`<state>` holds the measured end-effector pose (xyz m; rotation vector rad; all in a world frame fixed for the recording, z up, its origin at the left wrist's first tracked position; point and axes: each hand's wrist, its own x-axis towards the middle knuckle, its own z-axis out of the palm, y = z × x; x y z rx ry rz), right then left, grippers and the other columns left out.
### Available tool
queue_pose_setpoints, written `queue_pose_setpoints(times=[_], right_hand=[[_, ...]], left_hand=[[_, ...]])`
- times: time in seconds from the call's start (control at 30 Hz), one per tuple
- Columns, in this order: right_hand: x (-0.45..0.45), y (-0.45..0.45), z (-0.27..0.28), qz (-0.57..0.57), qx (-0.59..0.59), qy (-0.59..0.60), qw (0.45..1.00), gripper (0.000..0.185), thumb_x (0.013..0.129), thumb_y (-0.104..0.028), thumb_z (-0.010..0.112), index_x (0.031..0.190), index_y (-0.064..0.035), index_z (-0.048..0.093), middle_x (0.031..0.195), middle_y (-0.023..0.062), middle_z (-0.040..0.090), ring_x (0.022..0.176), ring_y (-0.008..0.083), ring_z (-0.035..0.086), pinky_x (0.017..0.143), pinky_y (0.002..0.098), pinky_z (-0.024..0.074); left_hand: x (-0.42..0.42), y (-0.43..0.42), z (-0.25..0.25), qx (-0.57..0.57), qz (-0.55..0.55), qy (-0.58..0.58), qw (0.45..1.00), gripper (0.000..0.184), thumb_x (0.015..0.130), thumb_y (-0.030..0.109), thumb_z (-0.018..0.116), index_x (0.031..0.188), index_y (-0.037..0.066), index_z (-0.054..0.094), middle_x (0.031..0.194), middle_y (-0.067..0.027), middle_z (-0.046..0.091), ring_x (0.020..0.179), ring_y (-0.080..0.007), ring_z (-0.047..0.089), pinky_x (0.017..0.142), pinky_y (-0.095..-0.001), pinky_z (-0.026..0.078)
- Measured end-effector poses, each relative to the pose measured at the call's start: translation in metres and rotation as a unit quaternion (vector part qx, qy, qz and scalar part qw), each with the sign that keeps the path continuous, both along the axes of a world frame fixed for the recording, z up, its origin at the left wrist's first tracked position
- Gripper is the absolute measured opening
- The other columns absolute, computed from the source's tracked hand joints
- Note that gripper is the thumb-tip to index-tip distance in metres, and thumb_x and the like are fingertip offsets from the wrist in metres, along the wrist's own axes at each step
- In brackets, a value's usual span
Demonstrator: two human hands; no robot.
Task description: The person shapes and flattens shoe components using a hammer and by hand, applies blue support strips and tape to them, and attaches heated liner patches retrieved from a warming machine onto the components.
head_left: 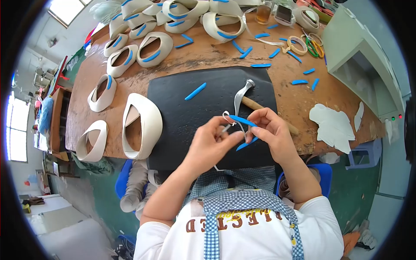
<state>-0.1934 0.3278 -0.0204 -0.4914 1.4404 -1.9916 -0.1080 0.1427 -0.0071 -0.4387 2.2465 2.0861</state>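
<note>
Over the black mat (173, 121), my left hand (212, 141) pinches a narrow white tape (226, 114), which loops up above the fingers. My right hand (272, 132) grips a curved blue strip (242, 121) between thumb and fingers, its free end reaching toward my left hand. Another blue piece (246, 144) shows just below the right fingertips; whether it joins the held strip is hidden. Behind my hands lies a hammer (238, 99) with a curved metal head, its wooden handle (252, 103) partly covered by my right hand. A loose blue strip (196, 91) rests on the mat's upper part.
White shoe uppers (145, 125), several with blue strips, line the table's left and back. More blue strips (300, 82) lie scattered at right. Scissors (313, 45), a tape roll (299, 44) and a glass (263, 14) stand farther back. A grey-green machine (359, 52) borders the right side.
</note>
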Motion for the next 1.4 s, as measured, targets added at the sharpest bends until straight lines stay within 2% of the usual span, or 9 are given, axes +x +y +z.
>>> queue_pose_setpoints(times=[0.17, 0.37, 0.67, 0.77, 0.87, 0.97, 1.1, 1.23, 1.4], right_hand=[[0.006, -0.002, 0.002, -0.005, 0.019, 0.012, 1.000, 0.021, 0.095, -0.002, 0.059, 0.115, 0.0025, 0.054, 0.097, 0.0080, 0.062, 0.081, 0.0138, 0.063, 0.078, 0.0306, 0.0546], [-0.002, 0.001, -0.007, -0.102, 0.061, 0.040, 0.992, 0.013, 0.096, -0.006, 0.061, 0.106, 0.0015, 0.059, 0.082, 0.0035, 0.060, 0.070, 0.0087, 0.059, 0.068, 0.0272, 0.0568], [-0.002, -0.004, -0.012, -0.119, 0.077, 0.040, 0.989, 0.010, 0.095, -0.009, 0.064, 0.100, 0.0002, 0.064, 0.077, 0.0035, 0.062, 0.068, 0.0076, 0.061, 0.059, 0.0243, 0.0569], [-0.001, -0.005, -0.010, -0.129, 0.088, 0.034, 0.987, 0.009, 0.095, -0.007, 0.063, 0.099, 0.0007, 0.064, 0.077, 0.0033, 0.062, 0.070, 0.0079, 0.062, 0.061, 0.0244, 0.0570], [-0.006, -0.003, -0.009, -0.108, 0.152, 0.083, 0.979, 0.010, 0.093, -0.005, 0.063, 0.100, 0.0019, 0.063, 0.081, 0.0050, 0.064, 0.076, 0.0097, 0.063, 0.068, 0.0262, 0.0577], [-0.018, 0.006, -0.019, 0.016, 0.228, 0.196, 0.954, 0.012, 0.093, -0.004, 0.062, 0.103, 0.0021, 0.061, 0.092, 0.0073, 0.066, 0.083, 0.0124, 0.064, 0.075, 0.0296, 0.0574], [-0.015, 0.003, 0.001, 0.142, 0.149, 0.044, 0.978, 0.026, 0.090, -0.003, 0.065, 0.115, 0.0007, 0.060, 0.105, 0.0069, 0.068, 0.096, 0.0147, 0.066, 0.082, 0.0298, 0.0553], [-0.012, -0.005, -0.001, 0.165, 0.118, 0.088, 0.975, 0.028, 0.089, -0.019, 0.076, 0.109, -0.0019, 0.064, 0.097, 0.0044, 0.069, 0.087, 0.0094, 0.065, 0.076, 0.0262, 0.0533], [-0.009, -0.009, -0.004, 0.123, 0.182, 0.119, 0.968, 0.020, 0.090, -0.019, 0.074, 0.096, -0.0012, 0.067, 0.083, 0.0004, 0.067, 0.075, 0.0060, 0.062, 0.068, 0.0230, 0.0498]], left_hand=[[-0.003, -0.002, -0.008, 0.011, 0.006, 0.005, 1.000, 0.015, 0.089, 0.013, 0.075, 0.094, 0.001, 0.068, 0.062, 0.0105, 0.045, 0.058, 0.0015, 0.040, 0.052, -0.0199, 0.029], [-0.001, 0.002, -0.027, -0.328, 0.077, 0.152, 0.929, 0.010, 0.083, 0.006, 0.073, 0.083, 0.005, 0.063, 0.051, 0.0009, 0.047, 0.047, -0.0069, 0.046, 0.047, -0.0256, 0.036], [-0.001, 0.000, -0.032, -0.534, 0.089, 0.193, 0.818, 0.013, 0.080, 0.006, 0.071, 0.079, 0.008, 0.059, 0.056, -0.0033, 0.054, 0.050, -0.0200, 0.058, 0.048, -0.0350, 0.045], [0.000, 0.002, -0.032, -0.543, 0.076, 0.185, 0.816, 0.011, 0.080, 0.006, 0.070, 0.079, 0.007, 0.059, 0.055, -0.0039, 0.053, 0.049, -0.0221, 0.057, 0.049, -0.0348, 0.045], [0.002, 0.001, -0.025, -0.434, 0.025, 0.142, 0.889, 0.011, 0.080, 0.006, 0.070, 0.078, 0.005, 0.059, 0.054, -0.0047, 0.052, 0.048, -0.0216, 0.056, 0.050, -0.0331, 0.044], [0.005, -0.003, -0.016, -0.347, -0.002, 0.106, 0.932, 0.010, 0.078, 0.006, 0.071, 0.079, 0.003, 0.061, 0.053, -0.0050, 0.052, 0.045, -0.0179, 0.053, 0.050, -0.0308, 0.043], [0.007, -0.003, -0.009, -0.299, -0.024, 0.078, 0.951, 0.009, 0.078, 0.006, 0.071, 0.081, 0.003, 0.063, 0.052, -0.0049, 0.051, 0.045, -0.0150, 0.051, 0.050, -0.0298, 0.041], [0.008, -0.001, -0.004, -0.307, -0.024, 0.075, 0.948, 0.009, 0.078, 0.006, 0.071, 0.081, 0.003, 0.063, 0.051, -0.0045, 0.050, 0.045, -0.0137, 0.050, 0.050, -0.0295, 0.041], [0.008, -0.002, -0.003, -0.286, -0.031, 0.064, 0.955, 0.010, 0.078, 0.007, 0.071, 0.081, 0.003, 0.063, 0.052, -0.0044, 0.052, 0.045, -0.0143, 0.051, 0.049, -0.0299, 0.041]])
